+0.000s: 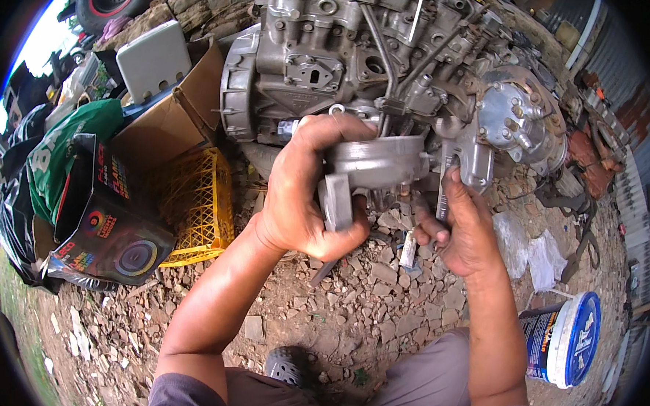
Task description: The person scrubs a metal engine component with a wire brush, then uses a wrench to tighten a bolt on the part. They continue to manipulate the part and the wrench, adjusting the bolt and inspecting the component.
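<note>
a person's left hand (293, 198) grips a round metal housing (378, 162); the right hand (463, 229) clasps a wrench (444, 183), engine (310, 73) far behind.

Below the left hand (303, 191) and right hand (462, 228) spreads brown ground (334, 303) of dirt and broken stone, lit by daylight. Well beyond the right hand, to its right, stands a grey corrugated metal wall (618, 60) with rusty patches. Ahead and left of the left hand runs a rough stone ledge (221, 5); farther left, white sky (35, 44) glares.
</note>
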Motion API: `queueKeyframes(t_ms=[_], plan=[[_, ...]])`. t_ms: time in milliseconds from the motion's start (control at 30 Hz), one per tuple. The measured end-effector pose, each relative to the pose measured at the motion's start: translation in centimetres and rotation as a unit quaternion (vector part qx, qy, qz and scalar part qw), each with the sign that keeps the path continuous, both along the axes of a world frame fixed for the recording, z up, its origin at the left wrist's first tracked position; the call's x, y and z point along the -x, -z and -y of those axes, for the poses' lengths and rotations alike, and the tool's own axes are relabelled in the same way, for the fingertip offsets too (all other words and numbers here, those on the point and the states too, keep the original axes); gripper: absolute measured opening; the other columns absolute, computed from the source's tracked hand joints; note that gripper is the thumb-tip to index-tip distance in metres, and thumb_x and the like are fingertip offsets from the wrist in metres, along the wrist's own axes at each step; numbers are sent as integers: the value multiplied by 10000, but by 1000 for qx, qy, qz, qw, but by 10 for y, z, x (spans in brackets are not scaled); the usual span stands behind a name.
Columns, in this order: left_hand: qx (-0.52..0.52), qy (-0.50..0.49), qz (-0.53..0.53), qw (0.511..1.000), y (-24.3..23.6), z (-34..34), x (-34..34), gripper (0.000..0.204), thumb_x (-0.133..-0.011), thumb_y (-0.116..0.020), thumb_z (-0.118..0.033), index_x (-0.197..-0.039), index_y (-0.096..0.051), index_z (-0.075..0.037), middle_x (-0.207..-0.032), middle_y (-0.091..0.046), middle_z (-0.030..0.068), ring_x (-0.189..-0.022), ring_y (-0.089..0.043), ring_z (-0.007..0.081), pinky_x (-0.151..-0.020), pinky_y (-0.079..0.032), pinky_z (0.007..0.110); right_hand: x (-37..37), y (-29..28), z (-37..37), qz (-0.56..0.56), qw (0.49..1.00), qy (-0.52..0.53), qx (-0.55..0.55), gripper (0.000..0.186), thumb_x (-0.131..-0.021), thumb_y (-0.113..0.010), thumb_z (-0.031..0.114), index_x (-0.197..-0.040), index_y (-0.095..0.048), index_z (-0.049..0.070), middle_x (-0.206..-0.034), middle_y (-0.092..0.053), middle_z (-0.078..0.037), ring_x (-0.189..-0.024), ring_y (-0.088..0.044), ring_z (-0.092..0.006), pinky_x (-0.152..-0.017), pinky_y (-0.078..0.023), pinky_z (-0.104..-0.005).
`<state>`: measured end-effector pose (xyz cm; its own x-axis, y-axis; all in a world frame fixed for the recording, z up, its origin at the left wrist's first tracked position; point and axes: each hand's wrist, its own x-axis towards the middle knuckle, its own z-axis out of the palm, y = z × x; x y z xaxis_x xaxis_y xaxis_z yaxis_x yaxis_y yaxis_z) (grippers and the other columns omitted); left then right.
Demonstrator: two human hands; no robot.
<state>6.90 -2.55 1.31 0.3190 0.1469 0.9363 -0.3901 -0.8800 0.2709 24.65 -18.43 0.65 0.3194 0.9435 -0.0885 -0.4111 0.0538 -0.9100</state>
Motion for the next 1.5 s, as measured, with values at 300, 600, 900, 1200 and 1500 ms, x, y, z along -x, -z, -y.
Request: queueKeyframes(t_ms=[300, 600, 900, 1200, 1500], plan=[[-223, -122, -95, 962, 12, 20, -15, 513, -702, -717, -219, -1209, -650, -255, -1179, -619, -13, -1121, -580, 218, -944, -387, 412, -18, -2, 0, -79, 995, 54, -8, 235, -992, -641, 287, -1065, -698, 71, -939, -685, -6, -591, -510, -52, -564, -436, -229], [-187, -183, -34, 965, 45, 4, -27, 604, -691, -750, -185, -1255, -600, -342, -1303, -565, 36, -1206, -544, 288, -983, -385, 429, -15, 1, 1, 44, 992, 86, -83, 272, -1008, -618, 233, -1198, -672, 45, -968, -692, -1, -697, -560, -39, -552, -396, -200], [-137, -165, -51, 975, 47, 1, -25, 633, -695, -753, -219, -1293, -548, -193, -1339, -556, 67, -1235, -541, 302, -1014, -366, 455, -11, 1, 1, 70, 992, 74, -80, 289, -1006, -623, 251, -1212, -663, 51, -904, -672, 6, -653, -536, -33, -533, -390, -193], [-95, -139, -102, 980, 44, 4, -23, 797, -598, -757, -112, -1351, -497, -111, -1338, -547, 105, -1237, -537, 312, -1012, -355, 455, -7, -2, -4, 61, 990, 114, -56, 297, -1012, -618, 278, -1191, -656, 44, -875, -660, -3, -630, -525, -51, -543, -414, -218], [-59, -111, -110, 986, 41, 7, -25, 763, -629, -784, -121, -1336, -499, -92, -1322, -540, 165, -1243, -529, 355, -1038, -370, 487, -7, -3, -4, 49, 989, 130, -48, 317, -1009, -625, 295, -1164, -661, 21, -872, -641, -15, -598, -442, -62, -566, -432, -246]])
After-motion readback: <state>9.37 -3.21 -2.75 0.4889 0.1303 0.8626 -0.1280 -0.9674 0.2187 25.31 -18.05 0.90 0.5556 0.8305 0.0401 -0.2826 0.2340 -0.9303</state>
